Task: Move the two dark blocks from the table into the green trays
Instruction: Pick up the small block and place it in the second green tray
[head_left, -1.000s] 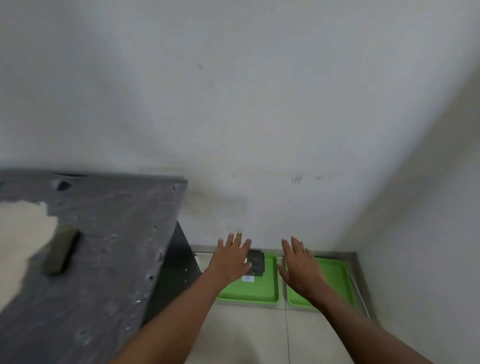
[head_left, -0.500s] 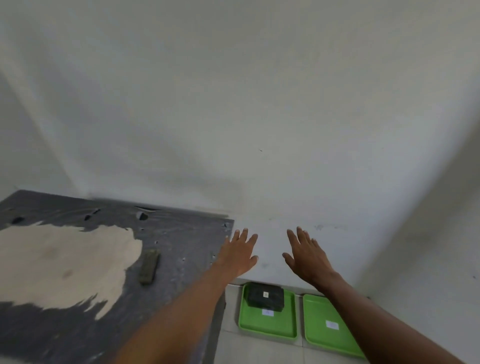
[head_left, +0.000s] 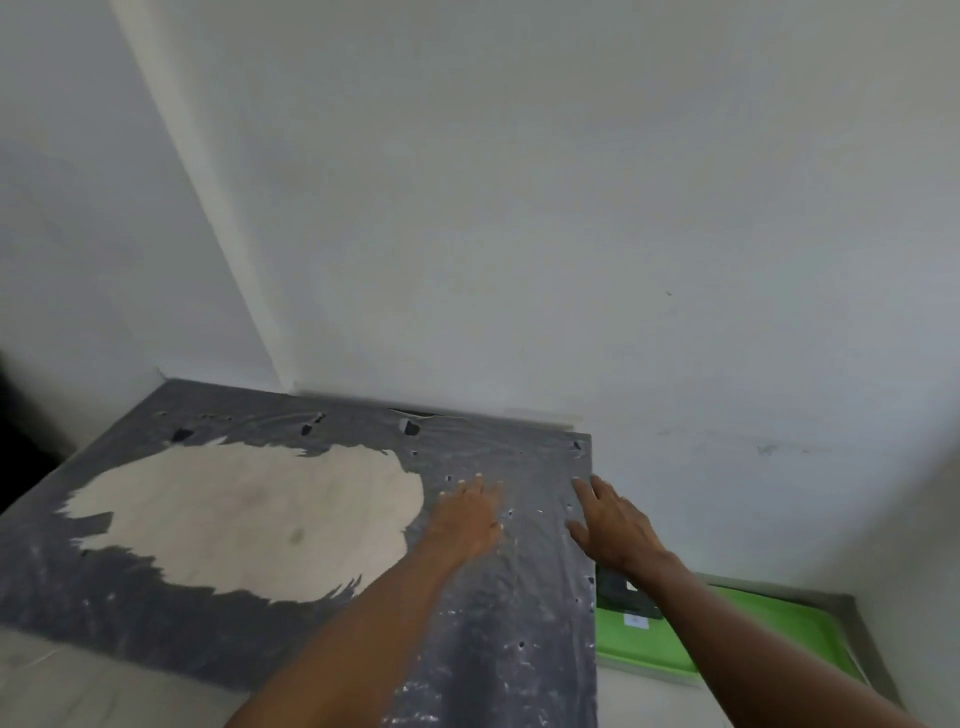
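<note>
A person stands at the corner of a room, seen from their own head, both bare arms reaching forward. A dark grey table (head_left: 519, 597) with a large pale worn patch (head_left: 249, 514) fills the lower left. On the floor to its right lie two green trays side by side.

The left hand (head_left: 467, 514) lies palm down, low over the table just right of the pale patch, fingers pointing away toward the wall. It is blurred, and whether the fingers are closing on anything cannot be told. The right hand (head_left: 613, 530) hovers at the table's right edge, fingers spread and holding nothing.

One block (head_left: 621, 592) already sits in the near tray (head_left: 634, 649), partly hidden by the right wrist. The far tray (head_left: 779, 623) shows nothing in the part that is visible.

The second block is nowhere in sight on the bare table. It most likely lies under the left hand, which covers that spot, so its long axis cannot be read. If so, the left hand is the nearer one, and the free tray lies to the right and down, beyond the table edge and past the right arm.
</note>
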